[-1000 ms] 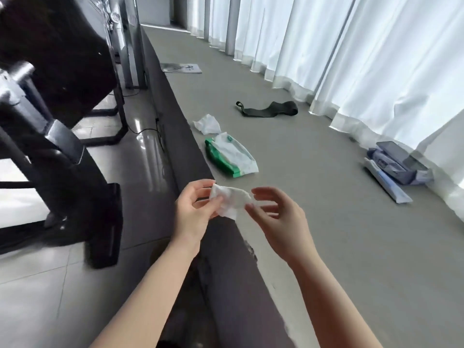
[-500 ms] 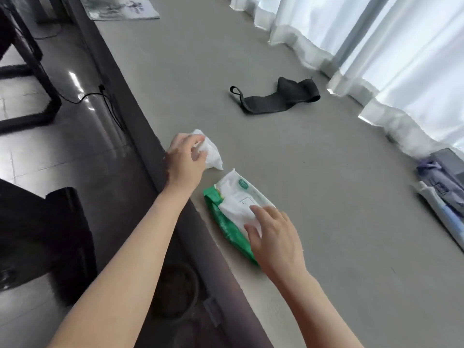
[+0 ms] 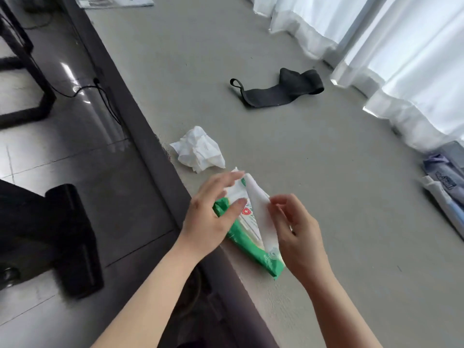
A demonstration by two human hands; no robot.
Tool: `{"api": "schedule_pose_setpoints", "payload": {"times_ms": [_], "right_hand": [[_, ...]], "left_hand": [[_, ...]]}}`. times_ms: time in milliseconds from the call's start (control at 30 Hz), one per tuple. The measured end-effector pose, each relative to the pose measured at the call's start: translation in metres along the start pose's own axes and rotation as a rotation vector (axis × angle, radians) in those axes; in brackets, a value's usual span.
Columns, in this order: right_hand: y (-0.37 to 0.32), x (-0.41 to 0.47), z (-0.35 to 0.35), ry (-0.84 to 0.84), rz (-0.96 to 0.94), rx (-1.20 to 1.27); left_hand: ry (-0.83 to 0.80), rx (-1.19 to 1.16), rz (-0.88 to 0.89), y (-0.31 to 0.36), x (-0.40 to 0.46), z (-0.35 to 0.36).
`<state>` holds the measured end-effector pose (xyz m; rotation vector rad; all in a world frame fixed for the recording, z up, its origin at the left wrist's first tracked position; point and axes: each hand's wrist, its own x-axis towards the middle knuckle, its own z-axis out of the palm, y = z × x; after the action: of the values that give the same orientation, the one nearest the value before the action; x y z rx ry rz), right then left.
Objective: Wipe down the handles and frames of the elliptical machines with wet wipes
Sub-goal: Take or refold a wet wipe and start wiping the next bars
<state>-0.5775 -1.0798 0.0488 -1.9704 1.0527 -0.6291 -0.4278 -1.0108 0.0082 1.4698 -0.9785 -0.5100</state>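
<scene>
Head view, looking down on a wide grey concrete ledge (image 3: 313,172) that serves as the landmark. White sheer curtains (image 3: 401,59) hang along the ledge's far right side. Left of the ledge, lower down, a black elliptical machine base (image 3: 72,237) stands on glossy grey floor tiles. On the ledge, toward its far side, lies a black fabric strap with a loop (image 3: 278,90). Near the ledge's left edge lies a green and white plastic pack of wet wipes (image 3: 247,237). Just beyond it, apart from it, sits a crumpled white used wipe (image 3: 198,149). The left hand (image 3: 211,214) rests on the pack with fingers spread and relaxed. The right hand (image 3: 296,232) pinches a fresh white wet wipe (image 3: 261,209) rising from the pack's opening.
</scene>
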Motion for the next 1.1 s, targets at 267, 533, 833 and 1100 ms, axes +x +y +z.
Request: {"api": "schedule_pose_setpoints", "payload": {"times_ms": [267,533,833,1100], "right_hand": [[-0.024,-0.069,-0.021,-0.175,-0.157,0.158],[-0.01,-0.187,-0.06,-0.437,-0.393,0.232],[-0.048,-0.329,-0.062,-0.756,-0.393,0.476],[-0.086,-0.463,-0.041,-1.502,-0.451,0.603]], "left_hand": [[0.176,-0.572,-0.329,0.083,-0.091,0.018],[0.699,-0.444,-0.31,0.14,-0.253,0.064],[1.226,-0.137,-0.198,0.214,-0.425,0.064],[1.365,0.258,-0.116,0.262,-0.574,0.055]]}}
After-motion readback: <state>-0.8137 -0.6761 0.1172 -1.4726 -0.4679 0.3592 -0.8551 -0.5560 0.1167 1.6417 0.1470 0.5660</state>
